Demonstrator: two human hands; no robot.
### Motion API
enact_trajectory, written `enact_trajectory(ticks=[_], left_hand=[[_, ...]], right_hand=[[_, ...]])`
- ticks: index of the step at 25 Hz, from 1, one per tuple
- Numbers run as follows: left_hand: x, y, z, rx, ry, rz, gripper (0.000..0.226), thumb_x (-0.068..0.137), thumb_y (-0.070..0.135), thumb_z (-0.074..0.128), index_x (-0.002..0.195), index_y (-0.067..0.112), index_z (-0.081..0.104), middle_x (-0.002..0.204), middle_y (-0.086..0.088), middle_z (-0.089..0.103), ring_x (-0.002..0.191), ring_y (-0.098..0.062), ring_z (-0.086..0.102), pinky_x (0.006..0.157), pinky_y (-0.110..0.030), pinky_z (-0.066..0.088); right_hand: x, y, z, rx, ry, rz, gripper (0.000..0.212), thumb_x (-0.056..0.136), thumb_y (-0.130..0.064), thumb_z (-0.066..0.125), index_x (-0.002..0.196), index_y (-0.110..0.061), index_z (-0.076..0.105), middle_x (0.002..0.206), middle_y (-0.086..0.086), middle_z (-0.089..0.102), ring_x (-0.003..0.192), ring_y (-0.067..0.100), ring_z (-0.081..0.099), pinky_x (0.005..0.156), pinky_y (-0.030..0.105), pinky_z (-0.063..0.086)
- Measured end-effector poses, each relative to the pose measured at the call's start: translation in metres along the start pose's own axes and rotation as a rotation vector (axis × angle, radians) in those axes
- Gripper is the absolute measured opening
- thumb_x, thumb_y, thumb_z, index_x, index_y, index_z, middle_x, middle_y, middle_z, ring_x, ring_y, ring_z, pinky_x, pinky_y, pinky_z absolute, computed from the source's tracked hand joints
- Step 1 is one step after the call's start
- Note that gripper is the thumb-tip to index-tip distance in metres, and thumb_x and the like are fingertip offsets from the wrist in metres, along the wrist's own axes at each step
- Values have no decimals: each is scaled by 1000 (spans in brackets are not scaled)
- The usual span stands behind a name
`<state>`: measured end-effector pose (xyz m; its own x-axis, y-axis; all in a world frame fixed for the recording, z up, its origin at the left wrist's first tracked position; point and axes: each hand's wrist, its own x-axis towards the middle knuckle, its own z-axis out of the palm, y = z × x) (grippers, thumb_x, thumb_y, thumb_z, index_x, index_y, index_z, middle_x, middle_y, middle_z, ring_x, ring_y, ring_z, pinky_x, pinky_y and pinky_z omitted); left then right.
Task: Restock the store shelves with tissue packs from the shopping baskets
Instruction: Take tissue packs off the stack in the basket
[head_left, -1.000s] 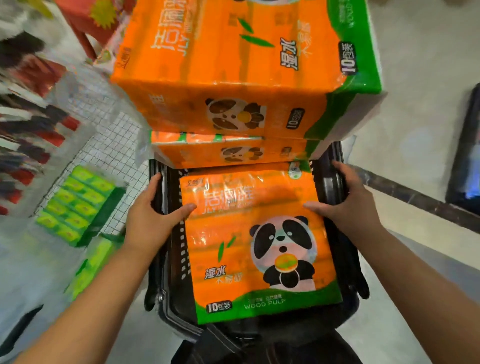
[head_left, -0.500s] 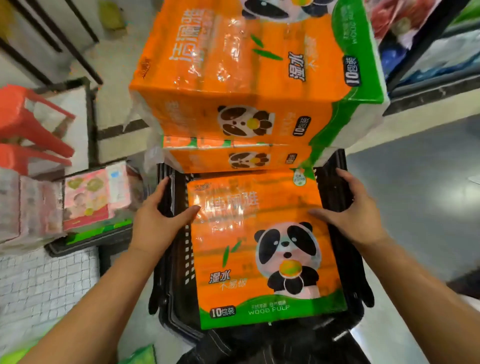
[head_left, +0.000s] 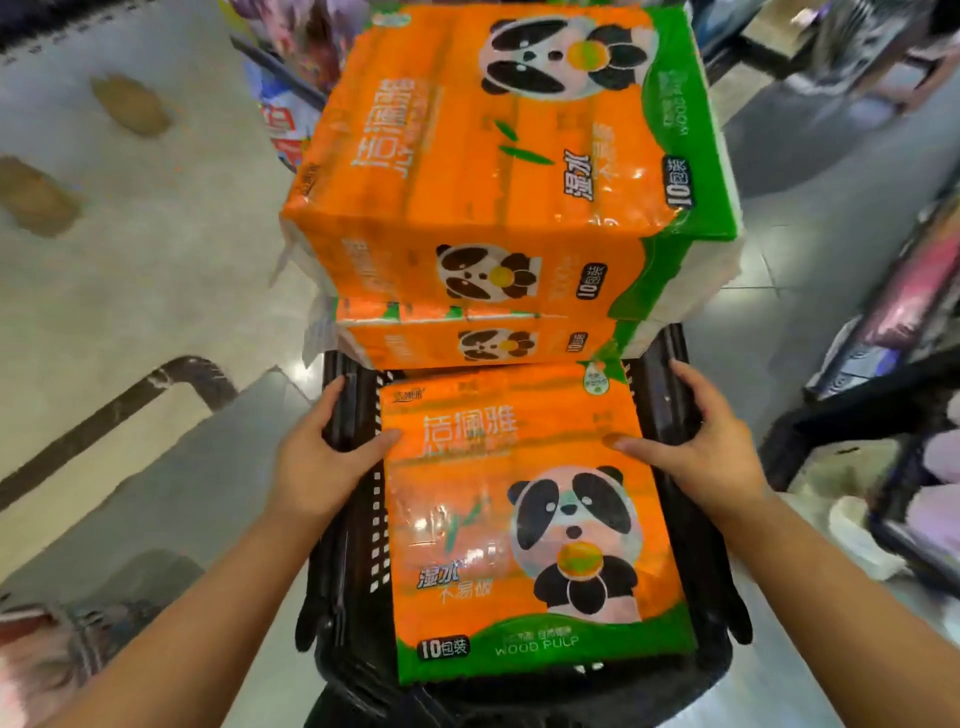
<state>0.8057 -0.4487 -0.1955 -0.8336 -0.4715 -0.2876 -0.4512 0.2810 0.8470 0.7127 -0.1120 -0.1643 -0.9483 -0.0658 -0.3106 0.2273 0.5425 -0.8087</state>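
Arms outstretched, left hand (head_left: 322, 462) and right hand (head_left: 711, 457) grip the basket (head_left: 353, 571) rims (thumbs inward).

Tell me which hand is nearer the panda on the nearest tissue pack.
Right. The right hand grips the basket rim, thumb on the tissue pack close above the panda; the left hand grips the opposite rim, across the pack's width.

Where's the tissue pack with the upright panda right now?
Head view, lower centre: the tissue pack lies flat in the black basket between the left hand and right hand, just this side of the stacked packs.
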Motion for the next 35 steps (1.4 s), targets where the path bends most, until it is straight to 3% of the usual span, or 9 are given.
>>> enact_trajectory(ticks=[4,9,14,17,25,31,35], left_hand=[[80,61,67,30,-123,63,104,54,61,79,145,35,36,132,6,59,119,-9,57,102,-41,47],[199,154,164,89,-276,158,94,65,41,80,147,29,36,125,15,52,114,-2,49,88,-14,40],[320,242,252,227,-415,270,106,57,68,75,148,33,32,145,3,47,133,-11,43,111,-39,36],[374,300,310,311,-432,319,97,65,55,79,148,30,34,144,2,48,126,-4,40,104,-27,34],[534,432,485,310,-441,331,98,66,50,82,149,28,34,142,-3,52,125,-14,51,99,-24,39],[671,528,597,246,-493,353,97,69,39,83,150,22,32,146,-1,46,119,-1,40,99,-19,33],[774,587,668,274,-531,381,99,66,44,82,149,23,32,147,-3,44,128,-7,41,105,-24,33]], right_hand=[[59,9,-57,9,142,66,114,43,-53,83,145,-32,36,140,2,52,128,22,49,106,47,43],[154,14,-114,68,314,200,111,48,-44,85,146,-36,34,145,1,46,132,24,44,107,48,40],[257,14,-173,111,431,288,106,58,-33,88,148,-31,31,145,5,46,131,27,45,107,47,39],[318,16,-214,142,493,351,109,52,-38,89,146,-30,35,141,5,50,128,26,48,105,41,39],[536,28,-351,292,528,322,120,37,-53,93,143,-27,42,127,-5,51,116,13,49,103,34,41],[706,10,-434,201,578,309,103,52,-38,87,144,-30,42,143,8,48,130,24,44,105,37,37],[817,13,-468,125,638,329,101,54,-41,86,144,-33,39,146,10,46,133,28,42,107,44,37]])
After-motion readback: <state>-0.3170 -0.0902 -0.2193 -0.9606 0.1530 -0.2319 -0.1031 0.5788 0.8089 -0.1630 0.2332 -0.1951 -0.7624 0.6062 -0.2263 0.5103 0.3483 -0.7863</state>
